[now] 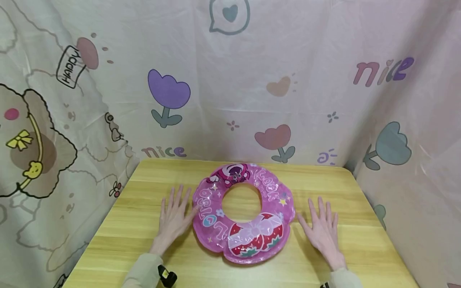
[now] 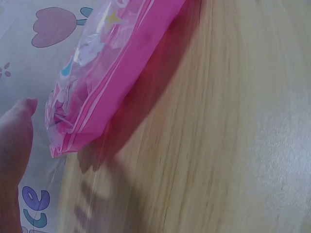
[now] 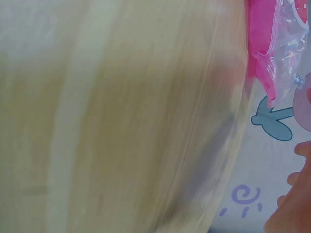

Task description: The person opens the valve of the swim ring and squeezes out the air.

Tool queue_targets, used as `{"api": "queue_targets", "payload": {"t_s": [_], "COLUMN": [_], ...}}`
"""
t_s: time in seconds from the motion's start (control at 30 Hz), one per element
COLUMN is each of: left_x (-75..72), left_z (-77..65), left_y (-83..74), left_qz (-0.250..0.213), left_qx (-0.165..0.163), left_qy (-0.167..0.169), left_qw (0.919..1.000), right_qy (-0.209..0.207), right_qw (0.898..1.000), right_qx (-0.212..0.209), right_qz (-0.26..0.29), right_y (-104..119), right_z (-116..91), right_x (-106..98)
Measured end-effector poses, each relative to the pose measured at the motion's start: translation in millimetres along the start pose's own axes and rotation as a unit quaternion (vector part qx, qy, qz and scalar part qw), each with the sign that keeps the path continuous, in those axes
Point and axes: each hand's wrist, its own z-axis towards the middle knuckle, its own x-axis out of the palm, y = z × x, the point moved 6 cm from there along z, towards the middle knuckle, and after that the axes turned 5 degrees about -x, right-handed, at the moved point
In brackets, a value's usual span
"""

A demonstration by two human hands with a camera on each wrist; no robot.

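Note:
A pink inflatable swim ring (image 1: pixel 210 236) with a scalloped edge, a cartoon bear and a strawberry bow print lies flat on the wooden table. To its left is my left hand (image 1: pixel 173 216), fingers spread and straight, the thumb tip right at the ring's edge. On the other side my right hand (image 1: pixel 323 228) is spread too, its thumb pointing toward the ring. Neither hand grips anything. The left wrist view shows the ring's pink side wall (image 2: pixel 121 82) beside the thumb (image 2: pixel 17 131). In the right wrist view only a corner of the ring (image 3: pixel 262 29) shows.
The light wooden table (image 1: pixel 119 236) has its back edge against a printed curtain (image 1: pixel 223 80) with tulips and lettering. More curtain hangs along the left and right sides. A black wrist strap piece (image 1: pixel 167 276) sits at the left cuff.

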Motion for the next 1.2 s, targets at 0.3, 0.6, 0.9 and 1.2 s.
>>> {"api": "queue_targets", "payload": {"t_s": [0.3,0.6,0.9,1.2], "left_x": [-3.7,-2.3,-6.1,11.3], "left_z": [-1.5,0.1,2.6,-6.8], "left_y": [-0.5,-6.9,-24.9,-60.7], "left_qz": [-0.001,0.001,0.001,0.03], "left_qx": [0.003,0.025,0.078,0.196], "left_qy": [-0.005,-0.002,0.004,0.025], "left_qw": [1.0,0.9997,0.997,0.9799], "right_qy": [0.003,-0.004,-0.004,0.058], "right_qw": [1.0,0.999,0.996,0.965], "right_qx": [-0.012,-0.047,-0.083,-0.187], "right_qz": [0.0,0.026,0.046,0.172], "right_y": [5,13,26,64], "right_z": [-1,3,8,6], "right_x": [4,5,3,21]}}
